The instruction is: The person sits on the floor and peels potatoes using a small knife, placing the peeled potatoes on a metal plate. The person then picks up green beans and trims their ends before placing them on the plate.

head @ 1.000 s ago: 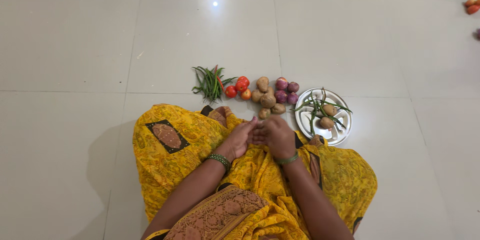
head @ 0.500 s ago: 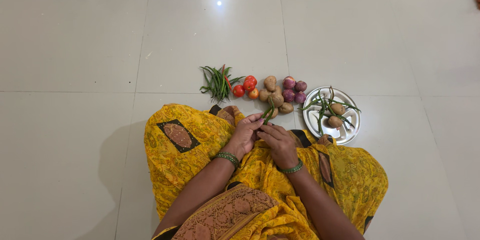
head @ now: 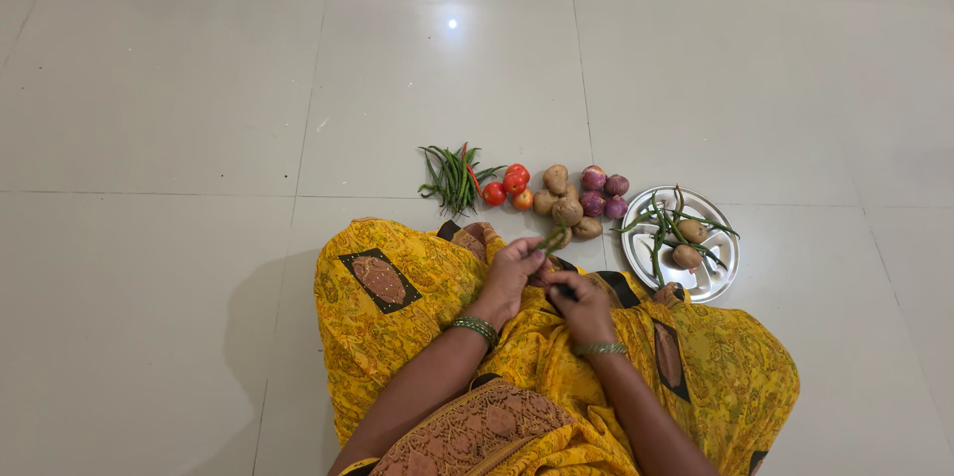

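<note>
Green chilli [head: 553,238] | pinched by left hand [head: 510,270] | right hand [head: 579,299] touching

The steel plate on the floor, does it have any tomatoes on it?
No, the steel plate holds only green chillies and two potatoes; the tomatoes lie apart on the floor.

A second ago your two hands meet empty over your lap. Now your left hand [head: 514,269] pinches a thin green chilli pepper [head: 553,238] that sticks up past its fingertips, and your right hand [head: 579,299] sits lower, below the left, fingers curled at the chilli's lower end. Your head also shifts, so the whole scene slides rightward and down.
</note>
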